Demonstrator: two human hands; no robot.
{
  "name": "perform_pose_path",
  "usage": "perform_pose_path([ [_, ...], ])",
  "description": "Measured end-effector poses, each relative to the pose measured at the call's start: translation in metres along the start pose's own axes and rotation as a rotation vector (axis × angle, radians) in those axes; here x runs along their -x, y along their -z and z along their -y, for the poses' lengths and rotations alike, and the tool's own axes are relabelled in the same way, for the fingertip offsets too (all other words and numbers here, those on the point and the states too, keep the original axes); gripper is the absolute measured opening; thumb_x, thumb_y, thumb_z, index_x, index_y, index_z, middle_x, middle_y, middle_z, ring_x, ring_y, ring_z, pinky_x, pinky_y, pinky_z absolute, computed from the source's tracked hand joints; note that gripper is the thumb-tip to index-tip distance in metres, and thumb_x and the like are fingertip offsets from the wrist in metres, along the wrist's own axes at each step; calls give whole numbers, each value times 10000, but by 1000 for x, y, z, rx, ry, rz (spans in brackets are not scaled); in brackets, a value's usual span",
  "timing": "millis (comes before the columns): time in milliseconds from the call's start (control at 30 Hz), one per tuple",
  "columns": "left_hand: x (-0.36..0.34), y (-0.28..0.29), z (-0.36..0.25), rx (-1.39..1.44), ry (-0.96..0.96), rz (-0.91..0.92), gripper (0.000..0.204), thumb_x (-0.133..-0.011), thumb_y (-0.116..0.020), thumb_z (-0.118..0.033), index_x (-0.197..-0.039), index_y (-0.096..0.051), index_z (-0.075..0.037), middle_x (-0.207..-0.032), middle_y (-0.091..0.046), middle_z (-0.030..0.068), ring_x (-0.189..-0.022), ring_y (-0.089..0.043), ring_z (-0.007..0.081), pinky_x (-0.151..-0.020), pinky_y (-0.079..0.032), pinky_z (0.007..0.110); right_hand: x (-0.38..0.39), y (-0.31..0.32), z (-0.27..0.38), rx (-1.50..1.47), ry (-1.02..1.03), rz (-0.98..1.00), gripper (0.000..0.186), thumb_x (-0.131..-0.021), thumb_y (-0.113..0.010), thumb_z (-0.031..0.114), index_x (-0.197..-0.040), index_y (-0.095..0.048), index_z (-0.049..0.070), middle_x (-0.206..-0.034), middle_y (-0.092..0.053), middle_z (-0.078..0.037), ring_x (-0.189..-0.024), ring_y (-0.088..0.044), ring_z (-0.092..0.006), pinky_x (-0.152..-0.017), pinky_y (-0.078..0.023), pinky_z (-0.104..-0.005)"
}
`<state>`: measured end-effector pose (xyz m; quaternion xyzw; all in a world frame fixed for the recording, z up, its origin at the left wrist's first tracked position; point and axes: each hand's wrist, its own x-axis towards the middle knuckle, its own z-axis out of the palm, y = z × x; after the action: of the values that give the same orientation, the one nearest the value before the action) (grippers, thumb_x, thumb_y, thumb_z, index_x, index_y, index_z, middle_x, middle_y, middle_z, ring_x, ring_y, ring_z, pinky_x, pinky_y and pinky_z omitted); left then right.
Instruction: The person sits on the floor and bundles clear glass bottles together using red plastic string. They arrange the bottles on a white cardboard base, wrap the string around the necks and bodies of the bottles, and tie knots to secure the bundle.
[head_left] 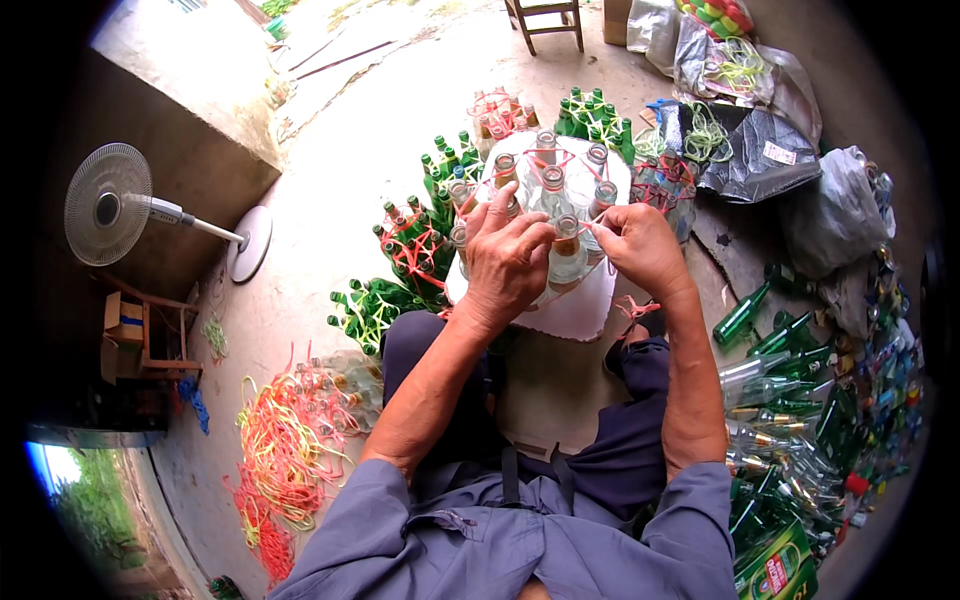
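Clear glass bottles (553, 195) stand upright in a cluster on a white padded stool-like surface (590, 318) before me. Pink plastic strap (588, 226) runs around and between their necks. My right hand (640, 245) pinches an end of that strap beside the nearest bottle neck. On the left of the cluster, my left hand (505, 255) has its fingers bent over the bottle necks, and what lies under its fingertips is hidden. Another piece of pink strap (635, 310) hangs below my right wrist, near my knee.
Tied bundles of green bottles (415, 240) curve around the left and far side. Loose red and yellow straps (285, 440) heap at left. Many loose bottles (790, 400) cover the right floor, below bags (835, 210). A standing fan (108, 208) and a wooden stool (545, 15) stand farther off.
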<state>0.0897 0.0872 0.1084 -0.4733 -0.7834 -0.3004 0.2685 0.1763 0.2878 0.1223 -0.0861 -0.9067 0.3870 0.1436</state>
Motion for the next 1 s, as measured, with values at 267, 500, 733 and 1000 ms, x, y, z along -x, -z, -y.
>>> perform_pose_path([
  [267, -1, 1, -3, 27, 21, 22, 125, -772, -776, -90, -857, -692, -125, -1032, -762, 14, -1301, -589, 347, -1117, -336, 525, 3, -23, -40, -759, -375, 224, 261, -971, -698, 215, -834, -744, -3, -637, -622, 14, -512, -512, -45, -477, -370, -210],
  [500, -18, 8, 3, 91, 10, 118, 278, -795, -792, -169, -1039, -681, -93, -1081, -767, 69, -1220, -625, 336, -1079, -390, 519, -3, -36, -35, -796, -424, 179, 242, -927, -745, 223, -811, -761, 11, -620, -608, 19, -507, -475, -40, -467, -336, -221],
  [733, -56, 7, 0, 170, -77, 328, 580, -824, -793, -298, -1314, -587, -66, -1101, -771, 83, -1161, -628, 296, -1035, -443, 433, -6, -47, -42, -807, -449, 138, 269, -888, -791, 262, -741, -731, 45, -620, -640, -1, -504, -491, -47, -462, -353, -236],
  [1000, -59, -10, -2, 314, -65, 623, 706, -856, -754, -232, -1455, -438, -32, -1165, -747, 165, -1152, -632, 373, -980, -493, 440, -5, -41, -23, -938, -533, 93, 118, -921, -736, 170, -872, -736, 63, -631, -559, 47, -482, -448, -26, -428, -277, -204],
])
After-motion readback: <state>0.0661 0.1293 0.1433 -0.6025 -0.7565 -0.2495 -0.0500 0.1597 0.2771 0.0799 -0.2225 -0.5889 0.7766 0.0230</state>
